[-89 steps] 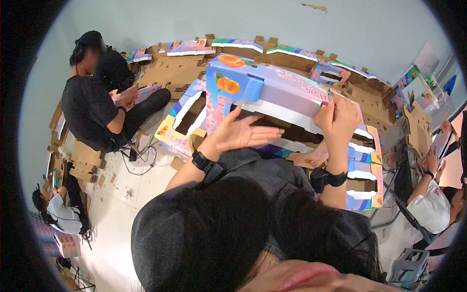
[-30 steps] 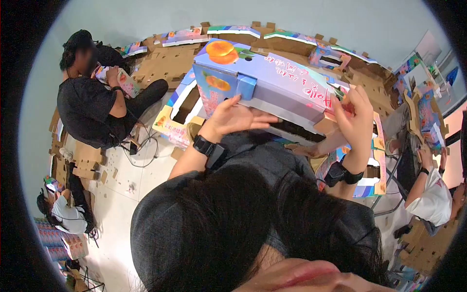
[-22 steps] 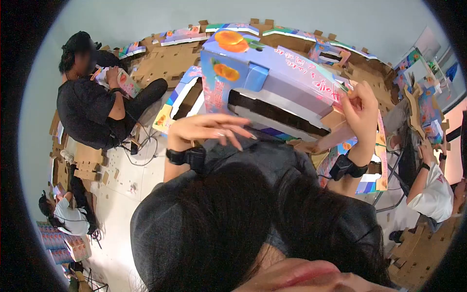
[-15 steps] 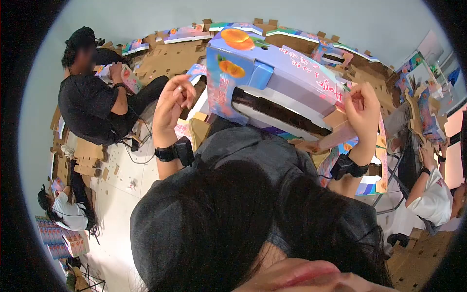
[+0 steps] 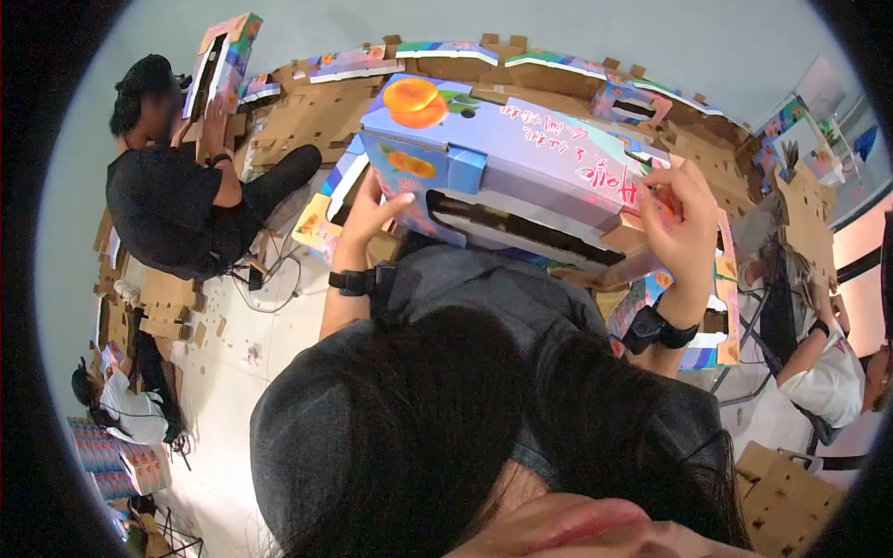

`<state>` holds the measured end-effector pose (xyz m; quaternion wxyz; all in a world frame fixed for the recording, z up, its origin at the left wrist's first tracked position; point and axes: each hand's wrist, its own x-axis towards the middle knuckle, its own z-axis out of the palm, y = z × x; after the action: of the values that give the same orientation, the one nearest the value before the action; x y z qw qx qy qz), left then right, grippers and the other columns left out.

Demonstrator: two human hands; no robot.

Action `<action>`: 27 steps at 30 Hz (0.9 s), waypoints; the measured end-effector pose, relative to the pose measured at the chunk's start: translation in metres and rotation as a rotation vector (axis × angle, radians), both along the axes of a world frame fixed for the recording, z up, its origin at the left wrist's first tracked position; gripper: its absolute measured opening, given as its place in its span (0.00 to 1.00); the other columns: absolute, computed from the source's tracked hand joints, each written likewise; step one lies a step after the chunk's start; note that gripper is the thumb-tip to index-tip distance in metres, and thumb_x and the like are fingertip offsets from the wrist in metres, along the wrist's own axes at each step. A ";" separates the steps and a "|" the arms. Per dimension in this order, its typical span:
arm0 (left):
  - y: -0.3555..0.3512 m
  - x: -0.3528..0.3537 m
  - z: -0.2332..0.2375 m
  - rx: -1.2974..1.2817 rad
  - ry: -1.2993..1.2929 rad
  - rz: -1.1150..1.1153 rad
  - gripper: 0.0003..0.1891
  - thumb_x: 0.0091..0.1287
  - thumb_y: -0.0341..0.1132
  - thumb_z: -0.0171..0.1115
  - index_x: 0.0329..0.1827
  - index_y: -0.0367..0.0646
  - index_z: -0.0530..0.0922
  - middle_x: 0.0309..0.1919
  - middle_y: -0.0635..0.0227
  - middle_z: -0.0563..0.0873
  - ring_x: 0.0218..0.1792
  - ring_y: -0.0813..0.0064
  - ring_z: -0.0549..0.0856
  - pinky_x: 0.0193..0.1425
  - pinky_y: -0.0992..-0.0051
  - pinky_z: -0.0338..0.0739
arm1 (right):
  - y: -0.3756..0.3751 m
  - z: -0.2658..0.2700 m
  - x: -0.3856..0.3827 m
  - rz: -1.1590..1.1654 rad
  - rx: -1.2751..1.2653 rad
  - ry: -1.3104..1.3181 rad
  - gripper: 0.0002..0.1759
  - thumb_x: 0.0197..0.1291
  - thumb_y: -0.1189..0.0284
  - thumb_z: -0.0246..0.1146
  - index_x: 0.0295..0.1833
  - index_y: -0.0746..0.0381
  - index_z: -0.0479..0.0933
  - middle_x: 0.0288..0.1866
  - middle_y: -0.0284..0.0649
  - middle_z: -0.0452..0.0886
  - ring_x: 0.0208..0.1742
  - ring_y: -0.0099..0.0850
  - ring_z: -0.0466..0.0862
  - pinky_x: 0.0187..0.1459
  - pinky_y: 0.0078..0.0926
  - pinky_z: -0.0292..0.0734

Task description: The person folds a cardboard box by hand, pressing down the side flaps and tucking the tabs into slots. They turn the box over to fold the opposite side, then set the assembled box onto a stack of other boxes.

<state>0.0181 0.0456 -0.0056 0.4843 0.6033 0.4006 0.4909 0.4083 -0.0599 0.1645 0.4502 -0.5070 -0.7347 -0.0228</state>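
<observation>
A purple-blue cardboard fruit box (image 5: 558, 139) printed with orange fruit and red lettering lies tilted across my lap. A long cut-out in its near side shows a dark inside, and a blue tab (image 5: 467, 170) is folded over the near edge. My left hand (image 5: 372, 214) grips the box's left end, thumb on the near face and fingers partly hidden behind it. At the right end, my right hand (image 5: 677, 209) has its fingers bent against the top corner, beside an unfolded brown flap (image 5: 633, 231).
Flat printed cardboard (image 5: 321, 223) lies beyond my left hand, with more printed board (image 5: 716, 321) at my right. A person in black (image 5: 172, 200) at the left holds up another box (image 5: 223, 65). Cardboard stacks (image 5: 326, 112) line the wall, and a person in white (image 5: 828, 381) sits at the right.
My left hand has come down from the air onto the box's left end. The box has tipped and shifted slightly left. The person in black has raised a box upright.
</observation>
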 end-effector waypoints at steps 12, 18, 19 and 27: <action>0.011 -0.018 -0.018 0.020 -0.314 -0.084 0.49 0.57 0.49 0.73 0.78 0.39 0.57 0.69 0.61 0.71 0.70 0.66 0.70 0.74 0.66 0.60 | 0.010 -0.022 0.018 0.038 0.045 0.129 0.06 0.52 0.76 0.71 0.34 0.65 0.81 0.24 0.37 0.72 0.25 0.28 0.73 0.29 0.24 0.65; -0.001 -0.015 -0.002 -0.022 -0.139 -0.096 0.47 0.57 0.44 0.74 0.77 0.39 0.58 0.69 0.61 0.71 0.68 0.68 0.71 0.72 0.67 0.64 | 0.007 -0.041 0.032 -0.220 0.517 -0.061 0.05 0.55 0.78 0.68 0.29 0.67 0.80 0.20 0.35 0.74 0.22 0.28 0.72 0.54 0.38 0.79; -0.001 -0.015 -0.002 -0.043 -0.126 -0.114 0.47 0.58 0.43 0.74 0.77 0.38 0.58 0.69 0.61 0.71 0.68 0.68 0.72 0.72 0.67 0.64 | 0.002 -0.045 0.034 -0.219 0.564 -0.036 0.05 0.57 0.78 0.66 0.29 0.66 0.79 0.20 0.36 0.75 0.21 0.30 0.72 0.63 0.49 0.74; -0.015 0.001 -0.003 -0.132 -0.204 -0.050 0.46 0.59 0.40 0.72 0.77 0.37 0.56 0.67 0.59 0.73 0.67 0.69 0.72 0.71 0.68 0.65 | 0.009 -0.120 0.062 -0.434 0.482 0.261 0.11 0.63 0.72 0.63 0.30 0.66 0.78 0.21 0.38 0.75 0.26 0.25 0.74 0.36 0.23 0.70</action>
<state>0.0194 0.0305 -0.0089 0.5732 0.5267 0.3656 0.5103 0.4707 -0.0506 0.0443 0.6316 -0.5291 -0.5197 -0.2259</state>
